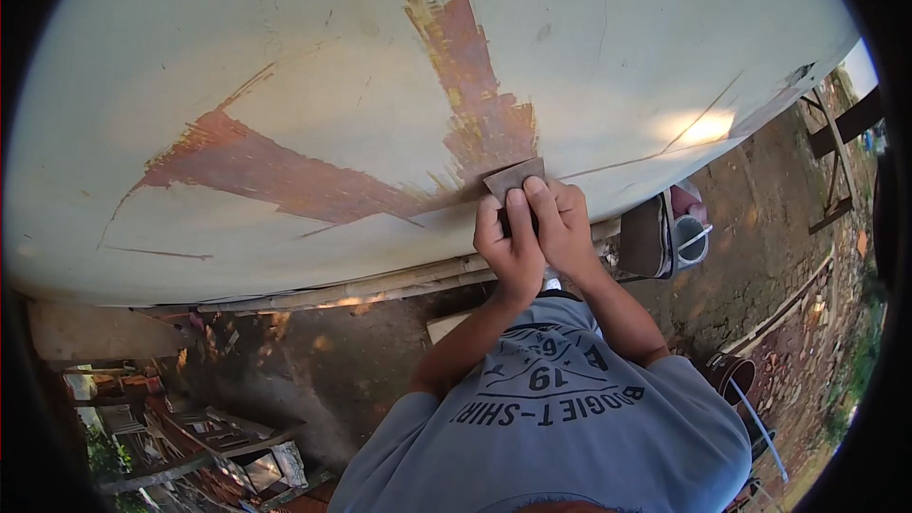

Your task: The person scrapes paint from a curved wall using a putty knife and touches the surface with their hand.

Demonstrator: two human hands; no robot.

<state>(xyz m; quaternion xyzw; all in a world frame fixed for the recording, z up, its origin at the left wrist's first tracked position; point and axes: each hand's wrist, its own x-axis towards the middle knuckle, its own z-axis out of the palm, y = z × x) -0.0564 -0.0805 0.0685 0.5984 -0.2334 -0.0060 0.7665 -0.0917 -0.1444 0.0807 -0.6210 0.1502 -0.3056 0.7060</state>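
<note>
Both my hands grip a thin, flat, grey-brown rectangular scraper blade [514,177], pressed to a large curved pale surface [313,38]. My left hand [511,249] pinches its lower left side, thumb up. My right hand [566,225] closes on its right side, close against the left hand. The blade's lower part is hidden by my fingers. It sits at the lower end of a reddish-brown bared strip [480,100] with ragged yellow edges. Another reddish-brown patch [275,176] spreads to the left, joined to it by a dark smudge.
A bucket [691,239] stands beside a dark box-shaped container [644,237] on the dirt ground at right. Another round container [730,375] with a blue stick is lower right. Scrap wood [218,442] lies piled lower left. Long poles [380,287] run under the pale surface.
</note>
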